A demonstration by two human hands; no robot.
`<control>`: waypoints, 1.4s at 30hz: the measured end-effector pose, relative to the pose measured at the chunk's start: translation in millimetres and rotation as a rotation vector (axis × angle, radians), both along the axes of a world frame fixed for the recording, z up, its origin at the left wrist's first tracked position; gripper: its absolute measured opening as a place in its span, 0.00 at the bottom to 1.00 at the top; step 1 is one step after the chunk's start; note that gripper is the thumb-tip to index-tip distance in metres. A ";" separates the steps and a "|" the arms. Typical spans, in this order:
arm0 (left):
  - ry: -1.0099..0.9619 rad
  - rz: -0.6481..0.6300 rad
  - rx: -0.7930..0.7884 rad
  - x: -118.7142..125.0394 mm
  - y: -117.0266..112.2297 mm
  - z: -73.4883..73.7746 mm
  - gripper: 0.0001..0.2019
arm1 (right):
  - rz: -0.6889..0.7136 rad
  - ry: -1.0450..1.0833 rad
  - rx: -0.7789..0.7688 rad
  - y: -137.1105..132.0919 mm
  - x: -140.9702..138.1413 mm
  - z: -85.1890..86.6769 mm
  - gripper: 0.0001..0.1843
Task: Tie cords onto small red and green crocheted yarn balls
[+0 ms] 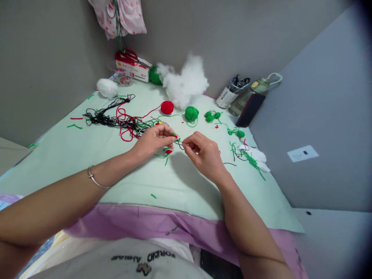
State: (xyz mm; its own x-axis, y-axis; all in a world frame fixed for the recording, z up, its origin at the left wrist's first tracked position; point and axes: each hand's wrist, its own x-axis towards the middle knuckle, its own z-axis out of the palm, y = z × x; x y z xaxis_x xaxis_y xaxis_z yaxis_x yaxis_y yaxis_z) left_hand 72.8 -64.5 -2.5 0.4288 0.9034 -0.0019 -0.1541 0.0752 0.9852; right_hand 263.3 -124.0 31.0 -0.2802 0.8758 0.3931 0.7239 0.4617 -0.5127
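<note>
Between the thumb and fingers of my left hand (pixel 155 140) is a small red and green crocheted piece (pixel 173 136), partly covered by the fingertips. Black yarn (pixel 180 144) runs from it to my right hand (pixel 202 153), whose thumb and forefinger are pinched on the strand; whether a needle is there too is too small to tell. Just under my left fingertips a second red, white and green crocheted piece (pixel 168 150) lies on the cloth. Behind my left hand spreads a tangle of black yarn (pixel 109 116) mixed with red and green strands.
A red yarn ball (pixel 167 107), a green yarn ball (pixel 192 114) and white stuffing (pixel 186 83) lie farther back. Red-handled scissors (pixel 128 56) rest on a box (pixel 133 70). At right stand a pen cup (pixel 227 97), a bottle (pixel 242 99) and a phone (pixel 250 109), near yarn scraps (pixel 252 162).
</note>
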 end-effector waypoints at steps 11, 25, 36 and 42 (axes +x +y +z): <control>0.073 0.028 0.103 0.9 -3.4 1.1 0.12 | -0.049 -0.002 -0.064 -1.7 -3.0 1.4 0.07; 0.206 0.175 0.642 0.6 -9.9 -7.4 0.05 | -0.057 0.372 -0.390 4.1 -9.8 -0.5 0.10; 0.197 0.209 0.843 -2.5 -10.9 -5.4 0.06 | 0.000 0.486 -0.440 5.9 -4.5 -0.9 0.06; 0.194 0.197 0.762 -1.6 -12.4 -2.2 0.04 | 0.012 0.504 -0.470 4.9 -7.2 -1.8 0.08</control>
